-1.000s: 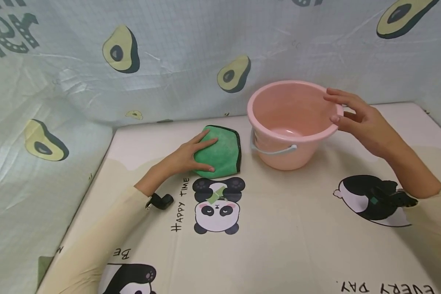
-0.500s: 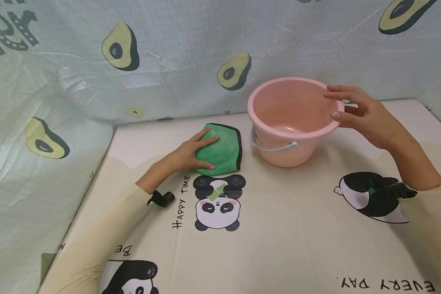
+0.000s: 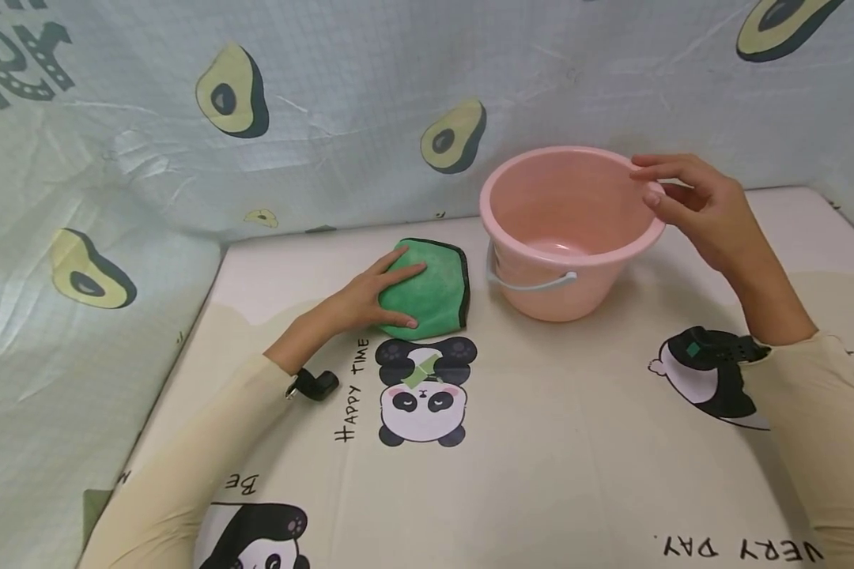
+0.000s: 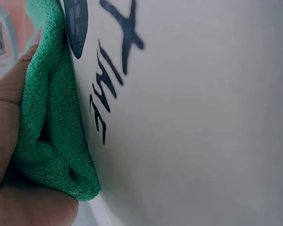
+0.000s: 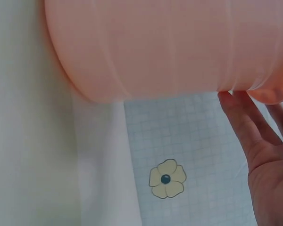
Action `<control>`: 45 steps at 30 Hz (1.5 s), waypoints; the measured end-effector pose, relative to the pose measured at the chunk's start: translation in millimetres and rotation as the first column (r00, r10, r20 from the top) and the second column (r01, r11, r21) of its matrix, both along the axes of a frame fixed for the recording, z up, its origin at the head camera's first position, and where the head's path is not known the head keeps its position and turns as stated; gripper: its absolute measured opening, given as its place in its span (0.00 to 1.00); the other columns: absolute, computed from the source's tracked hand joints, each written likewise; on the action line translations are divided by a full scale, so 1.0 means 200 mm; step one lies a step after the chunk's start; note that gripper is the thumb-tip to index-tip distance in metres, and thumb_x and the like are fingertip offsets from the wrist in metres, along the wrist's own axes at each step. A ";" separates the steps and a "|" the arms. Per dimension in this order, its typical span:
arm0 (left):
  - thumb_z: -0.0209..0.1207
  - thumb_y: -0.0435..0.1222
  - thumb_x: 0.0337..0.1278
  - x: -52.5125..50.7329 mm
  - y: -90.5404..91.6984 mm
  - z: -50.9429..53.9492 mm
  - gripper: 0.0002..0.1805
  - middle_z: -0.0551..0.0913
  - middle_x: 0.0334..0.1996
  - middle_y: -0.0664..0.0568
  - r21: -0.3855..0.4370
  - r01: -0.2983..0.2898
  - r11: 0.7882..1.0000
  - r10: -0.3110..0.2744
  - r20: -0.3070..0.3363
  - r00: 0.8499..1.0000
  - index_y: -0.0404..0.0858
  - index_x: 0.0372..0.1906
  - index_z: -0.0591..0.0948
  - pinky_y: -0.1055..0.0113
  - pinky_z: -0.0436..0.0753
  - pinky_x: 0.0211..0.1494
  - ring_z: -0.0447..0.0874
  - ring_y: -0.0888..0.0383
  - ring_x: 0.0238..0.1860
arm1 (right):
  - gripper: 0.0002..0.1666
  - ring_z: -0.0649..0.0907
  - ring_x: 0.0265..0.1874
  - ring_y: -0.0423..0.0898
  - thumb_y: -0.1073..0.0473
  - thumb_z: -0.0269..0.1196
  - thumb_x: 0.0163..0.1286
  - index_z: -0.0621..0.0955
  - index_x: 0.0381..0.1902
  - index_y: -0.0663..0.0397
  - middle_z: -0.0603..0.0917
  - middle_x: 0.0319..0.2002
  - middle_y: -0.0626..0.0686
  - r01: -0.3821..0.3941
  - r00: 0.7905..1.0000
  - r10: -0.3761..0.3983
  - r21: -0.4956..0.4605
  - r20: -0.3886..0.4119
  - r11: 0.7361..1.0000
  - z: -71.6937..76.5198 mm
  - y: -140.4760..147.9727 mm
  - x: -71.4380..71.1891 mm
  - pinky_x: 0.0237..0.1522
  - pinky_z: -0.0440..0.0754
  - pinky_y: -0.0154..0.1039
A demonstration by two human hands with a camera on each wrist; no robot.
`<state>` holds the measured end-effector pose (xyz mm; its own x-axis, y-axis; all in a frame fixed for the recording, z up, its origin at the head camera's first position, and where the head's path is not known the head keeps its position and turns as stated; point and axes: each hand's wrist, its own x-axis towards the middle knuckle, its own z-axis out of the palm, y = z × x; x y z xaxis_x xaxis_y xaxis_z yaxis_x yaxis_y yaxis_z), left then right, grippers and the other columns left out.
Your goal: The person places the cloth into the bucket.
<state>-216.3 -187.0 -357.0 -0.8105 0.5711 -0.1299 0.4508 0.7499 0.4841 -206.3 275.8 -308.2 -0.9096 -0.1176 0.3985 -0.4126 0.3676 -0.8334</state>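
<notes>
A folded green cloth (image 3: 434, 288) with a dark edge lies on the table, left of a pink bucket (image 3: 551, 284). On the cloth rests the left hand (image 3: 359, 300), its fingers spread. The left wrist view shows the soft folds of the cloth (image 4: 56, 108) against that hand (image 4: 9, 141). At the bucket's right rim, the right hand (image 3: 704, 205) holds on, thumb and fingertips over the edge. From the right wrist, fingers of this hand (image 5: 269, 160) touch the outer wall of the upright bucket (image 5: 146, 52) near its rim. The bucket's inside shows nothing in it.
A light blue handle (image 3: 534, 284) hangs down the bucket's front. The table cover (image 3: 527, 474) has printed pandas and lettering. Behind and to the left stand pale sheets (image 3: 341, 103) with avocado prints, close behind the bucket.
The right wrist and forearm have swung to the left, and the right hand sits slightly higher at the rim. The left hand stays on the cloth; the bucket has hardly moved.
</notes>
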 end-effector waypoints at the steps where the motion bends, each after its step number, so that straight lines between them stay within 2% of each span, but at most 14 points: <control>1: 0.76 0.49 0.51 0.00 0.00 0.00 0.53 0.39 0.83 0.48 -0.004 0.004 1.000 -0.004 -0.002 1.000 0.49 0.81 0.60 0.39 0.57 0.77 0.41 0.39 0.81 | 0.21 0.74 0.68 0.42 0.62 0.64 0.72 0.83 0.61 0.54 0.76 0.68 0.47 0.003 1.000 -0.003 0.005 -0.006 1.000 0.00 0.00 0.00 0.60 0.73 0.22; 6: 0.71 0.51 0.59 0.01 0.00 0.02 0.47 0.40 0.83 0.48 -0.017 0.002 1.000 -0.003 -0.004 1.000 0.53 0.80 0.61 0.38 0.57 0.77 0.43 0.38 0.81 | 0.20 0.75 0.67 0.42 0.63 0.63 0.71 0.83 0.60 0.56 0.76 0.66 0.47 -0.023 1.000 0.024 0.026 -0.010 0.999 0.00 0.01 0.00 0.58 0.74 0.22; 10: 0.68 0.50 0.62 0.03 0.04 0.03 0.41 0.46 0.82 0.42 -0.001 -0.017 1.000 0.017 -0.044 0.999 0.51 0.78 0.67 0.38 0.58 0.76 0.47 0.35 0.80 | 0.21 0.76 0.64 0.41 0.65 0.62 0.71 0.82 0.61 0.58 0.75 0.65 0.46 -0.066 0.998 0.066 0.048 0.002 0.997 0.00 0.02 0.01 0.56 0.75 0.20; 13: 0.71 0.47 0.59 0.04 0.08 0.05 0.39 0.54 0.79 0.38 0.017 -0.023 1.000 0.025 -0.103 0.994 0.47 0.74 0.72 0.40 0.61 0.76 0.53 0.34 0.78 | 0.21 0.76 0.64 0.41 0.65 0.63 0.71 0.81 0.61 0.58 0.75 0.64 0.44 -0.078 0.997 0.078 0.057 0.014 0.995 0.01 0.03 0.02 0.54 0.76 0.19; 17: 0.75 0.41 0.54 0.04 0.12 0.09 0.36 0.67 0.74 0.37 0.042 -0.019 0.999 0.027 -0.180 0.983 0.43 0.69 0.78 0.45 0.67 0.74 0.63 0.37 0.74 | 0.21 0.78 0.63 0.42 0.66 0.63 0.71 0.81 0.61 0.58 0.74 0.65 0.45 -0.078 0.997 0.077 0.061 0.017 0.995 0.02 0.04 0.03 0.51 0.77 0.19; 22: 0.77 0.37 0.50 0.03 0.13 0.11 0.31 0.75 0.68 0.39 0.102 -0.019 0.995 0.042 -0.229 0.973 0.41 0.63 0.83 0.49 0.70 0.73 0.71 0.40 0.71 | 0.22 0.78 0.62 0.40 0.67 0.61 0.69 0.79 0.61 0.61 0.72 0.66 0.46 -0.109 0.994 0.109 0.066 0.001 0.992 0.01 0.03 0.05 0.50 0.78 0.20; 27: 0.76 0.35 0.51 0.07 0.10 0.12 0.30 0.77 0.67 0.41 0.199 -0.053 0.979 0.103 -0.252 0.962 0.41 0.62 0.84 0.51 0.71 0.72 0.73 0.43 0.70 | 0.23 0.74 0.67 0.44 0.69 0.61 0.69 0.77 0.62 0.64 0.70 0.66 0.47 -0.170 0.985 0.171 0.080 -0.005 0.982 0.01 0.02 0.04 0.55 0.75 0.20; 31: 0.76 0.35 0.51 0.09 0.07 0.16 0.29 0.79 0.64 0.42 0.247 -0.076 0.966 0.147 -0.283 0.948 0.42 0.62 0.84 0.52 0.73 0.71 0.75 0.45 0.68 | 0.23 0.73 0.67 0.43 0.71 0.60 0.70 0.76 0.62 0.66 0.69 0.66 0.48 -0.201 0.979 0.203 0.079 -0.019 0.976 0.01 0.01 0.03 0.56 0.75 0.20; 36: 0.76 0.35 0.51 0.13 0.05 0.23 0.28 0.81 0.63 0.44 0.312 -0.089 0.946 0.189 -0.309 0.932 0.43 0.61 0.85 0.53 0.73 0.71 0.77 0.46 0.67 | 0.22 0.74 0.66 0.42 0.69 0.60 0.70 0.76 0.61 0.66 0.70 0.64 0.47 -0.187 0.981 0.190 0.088 -0.032 0.978 0.03 0.01 0.02 0.56 0.75 0.20; 45: 0.77 0.32 0.48 0.22 0.03 0.31 0.29 0.84 0.60 0.47 0.446 -0.075 0.892 0.252 -0.354 0.901 0.43 0.59 0.86 0.58 0.75 0.69 0.80 0.51 0.65 | 0.20 0.74 0.65 0.41 0.67 0.59 0.71 0.75 0.60 0.66 0.70 0.64 0.46 -0.172 0.984 0.177 0.102 -0.035 0.980 0.02 0.00 0.02 0.57 0.73 0.20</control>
<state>-172.0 -181.3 -294.6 -0.8285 0.3537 0.4342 0.5569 0.6012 0.5730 -201.9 276.0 -303.4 -0.8537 -0.3134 0.4158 -0.5126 0.3655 -0.7770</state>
